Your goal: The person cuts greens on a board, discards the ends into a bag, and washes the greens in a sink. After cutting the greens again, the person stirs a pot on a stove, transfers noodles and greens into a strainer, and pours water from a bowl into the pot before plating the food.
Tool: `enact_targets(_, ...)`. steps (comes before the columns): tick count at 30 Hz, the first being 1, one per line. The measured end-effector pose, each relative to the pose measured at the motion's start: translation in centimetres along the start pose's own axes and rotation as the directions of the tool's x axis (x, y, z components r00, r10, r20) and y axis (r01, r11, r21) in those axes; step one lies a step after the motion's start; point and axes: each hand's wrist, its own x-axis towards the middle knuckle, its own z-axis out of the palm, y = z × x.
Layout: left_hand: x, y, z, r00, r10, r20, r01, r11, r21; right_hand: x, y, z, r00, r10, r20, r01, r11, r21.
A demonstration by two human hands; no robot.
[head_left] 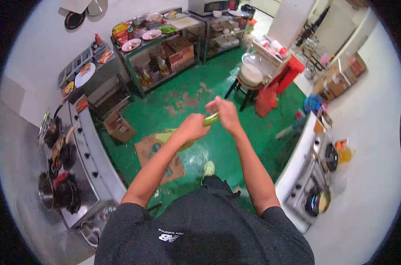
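A yellow-green cloth is stretched and bunched between my two hands, held out in front of me above the floor. My left hand is closed around it, and a loose part hangs behind that wrist. My right hand is a little farther forward, with curled fingers around the cloth's other end. Slight blur hides the exact finger positions of the right hand.
Stoves with pans stand on both sides, the left stove and the right stove. Flattened cardboard lies on the green floor. Ahead are a metal shelf table, a stool bearing a white tub, and a red bin.
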Motion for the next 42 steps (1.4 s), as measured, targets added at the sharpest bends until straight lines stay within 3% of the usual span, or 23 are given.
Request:
enact_targets(4,11.9,-4.5,-5.3,0.997,-0.073,-0.029,0.072,0.997,-0.036,14.5,1.2,-0.5,0.996,0.059,0.061,-0.053,0.995,-0.089)
enact_targets(7,20.1,-8.3,-9.7,0.988,-0.113,-0.107,0.115,0.993,0.017,26.5,4.6,1.5,0.998,0.023,0.057,-0.022,1.0,-0.015)
enact_targets(8,23.3,-10.1,-10.8,0.985,-0.126,-0.119,0.127,0.992,0.003,29.7,5.7,2.7,0.977,0.086,0.194,-0.081,0.996,-0.033)
enact_targets(11,32.9,-16.7,-13.1,0.972,-0.192,-0.134,0.199,0.979,0.043,40.7,10.7,3.6,0.953,0.011,0.303,0.007,0.998,-0.057)
enact_targets(12,36.5,-19.7,-13.3,0.966,-0.226,-0.125,0.232,0.972,0.035,44.9,13.4,3.4,0.947,0.109,0.301,-0.075,0.99,-0.123)
enact_targets(13,39.7,-22.1,-13.8,0.96,-0.256,-0.115,0.261,0.965,0.027,48.4,15.7,3.3,0.945,0.111,0.306,-0.076,0.989,-0.125)
enact_targets(15,45.7,-26.0,-14.9,0.956,-0.267,-0.121,0.271,0.962,0.014,55.9,19.4,2.8,0.991,-0.017,0.13,0.012,0.999,0.035)
enact_targets(16,48.9,-27.5,-15.8,0.952,-0.278,-0.129,0.28,0.96,-0.001,59.7,21.1,2.1,0.991,-0.024,0.131,0.02,0.999,0.032)
enact_targets(18,55.0,-30.9,-17.7,0.941,-0.321,-0.106,0.323,0.946,0.006,66.0,24.1,-0.1,0.997,0.004,0.082,0.022,0.948,-0.318)
enact_targets(19,57.6,-32.8,-18.1,0.929,-0.364,-0.072,0.367,0.93,0.024,69.0,25.4,-1.2,0.995,0.023,0.093,0.008,0.946,-0.324)
enact_targets(21,61.8,-36.3,-18.9,0.931,-0.336,-0.144,0.337,0.941,-0.021,75.8,27.2,-2.5,0.995,-0.027,0.098,0.066,0.903,-0.424)
enact_targets(23,65.7,-36.5,-22.2,0.871,-0.492,0.007,0.49,0.866,-0.098,83.6,29.0,-3.6,0.991,0.04,0.126,0.024,0.882,-0.471)
enact_targets(25,68.5,-38.9,-23.2,0.9,-0.435,0.0,0.434,0.897,-0.087,92.1,32.7,-4.2,0.955,-0.181,0.236,0.28,0.813,-0.51)
enact_targets(26,70.1,-40.8,-22.9,0.872,-0.489,-0.027,0.487,0.872,-0.058,97.2,35.3,-4.2,0.92,-0.254,0.3,0.38,0.765,-0.52)
enact_targets(28,72.0,-43.3,-21.8,0.788,-0.61,-0.081,0.608,0.792,-0.051,107.2,38.3,-2.8,0.896,-0.254,0.363,0.434,0.673,-0.599)
enact_targets(29,72.8,-44.0,-21.3,0.729,-0.675,-0.11,0.672,0.737,-0.074,112.5,41.1,-1.9,0.827,-0.392,0.403,0.562,0.597,-0.573)
enact_targets(31,74.0,-46.6,-18.6,0.576,-0.809,-0.113,0.79,0.587,-0.176,123.0,45.1,0.0,0.758,-0.403,0.512,0.648,0.552,-0.524)
enact_targets(33,75.0,-46.1,-16.6,0.409,-0.893,-0.187,0.851,0.447,-0.275,131.8,48.8,2.9,0.709,-0.332,0.621,0.704,0.379,-0.601)
enact_targets(34,75.9,-44.9,-16.3,0.37,-0.914,-0.165,0.866,0.404,-0.294,134.9,50.9,4.0,0.689,-0.313,0.654,0.721,0.393,-0.571)
enact_targets(36,77.9,-42.7,-15.7,0.242,-0.96,-0.143,0.891,0.278,-0.358,139.9,53.5,5.6,0.504,-0.436,0.746,0.863,0.215,-0.457)
enact_targets(37,79.4,-42.2,-15.4,0.21,-0.969,-0.127,0.894,0.243,-0.376,141.6,54.3,6.0,0.479,-0.428,0.766,0.878,0.222,-0.424)
enact_targets(40,83.2,-39.7,-14.8,0.12,-0.987,-0.111,0.9,0.156,-0.407,144.3,55.1,7.4,0.376,-0.121,0.919,0.87,0.387,-0.305)
enact_targets(42,86.7,-38.8,-16.2,0.093,-0.987,-0.13,0.884,0.142,-0.446,144.5,55.5,7.7,0.317,-0.115,0.941,0.869,0.432,-0.24)
